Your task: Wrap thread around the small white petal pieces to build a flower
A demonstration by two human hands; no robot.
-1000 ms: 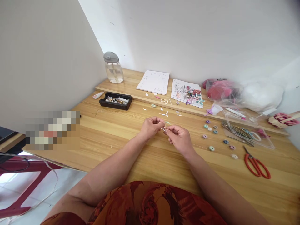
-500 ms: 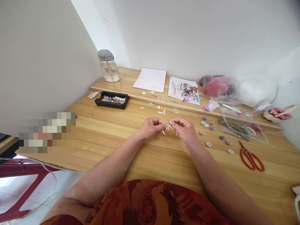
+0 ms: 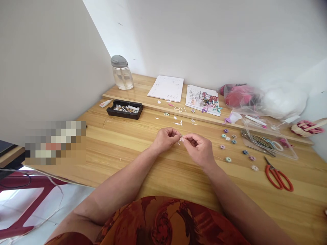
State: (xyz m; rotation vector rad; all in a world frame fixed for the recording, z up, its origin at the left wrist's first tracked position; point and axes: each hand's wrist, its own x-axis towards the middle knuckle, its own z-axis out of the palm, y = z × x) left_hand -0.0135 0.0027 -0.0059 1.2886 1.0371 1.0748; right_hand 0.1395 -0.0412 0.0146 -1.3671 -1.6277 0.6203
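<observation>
Over the middle of the table, my left hand [image 3: 167, 139] pinches a small white petal-shaped piece [image 3: 182, 136] between thumb and fingers. My right hand [image 3: 198, 146] is closed in a pinch right beside it, fingertips almost touching the left ones. Whatever lies between the right fingertips is too small to make out. A pale thread runs from a mint-green bobbin [image 3: 228, 159] toward the right hand. Just below the fingertips shows part of another white sliver [image 3: 179, 143]. Beyond the hands lie several white cut-out pieces [image 3: 178, 123] and a green-edged leaf shape [image 3: 166, 114].
On the right are several thread bobbins [image 3: 245, 152], red-handled scissors [image 3: 278, 177] and a clear tray of tools [image 3: 286, 153]. A black bead tray [image 3: 124, 114], a glue tube [image 3: 105, 103] and a water bottle [image 3: 123, 76] stand left. Papers [image 3: 167, 89] rest on the raised back ledge.
My right hand has shifted left, and its fingertips have come closer to my left fingertips. The white slivers under the fingers are now more hidden. The view has shifted slightly.
</observation>
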